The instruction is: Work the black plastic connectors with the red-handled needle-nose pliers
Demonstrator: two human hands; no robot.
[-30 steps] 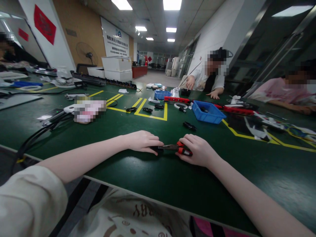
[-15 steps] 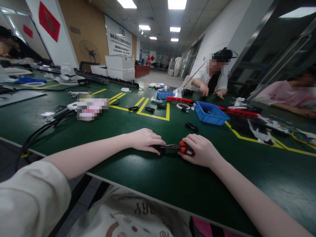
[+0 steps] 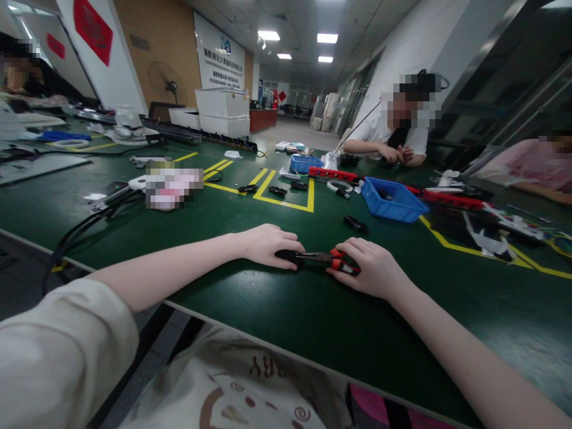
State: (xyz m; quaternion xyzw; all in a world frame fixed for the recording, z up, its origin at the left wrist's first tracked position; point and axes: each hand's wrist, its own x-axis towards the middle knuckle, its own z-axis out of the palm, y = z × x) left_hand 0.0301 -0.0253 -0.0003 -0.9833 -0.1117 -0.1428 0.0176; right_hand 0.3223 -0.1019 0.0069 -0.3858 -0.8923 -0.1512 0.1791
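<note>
Small black part (image 3: 288,255) is pinched in left hand (image 3: 270,245), near the front edge of the bench (image 3: 250,313); needle-nose pliers (image 3: 325,257) are gripped in right hand (image 3: 374,267). Left hand could be nicked if the plier tips slip.

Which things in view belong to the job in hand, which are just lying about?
In the job:
Black part, held in the left hand
Red-and-black pliers, held in the right hand, nose at the black part
Loose black piece beyond the pliers, possibly

Just lying about, it seems:
Blue bin
Pink-and-white item
White coiled cable
Red strip
</note>
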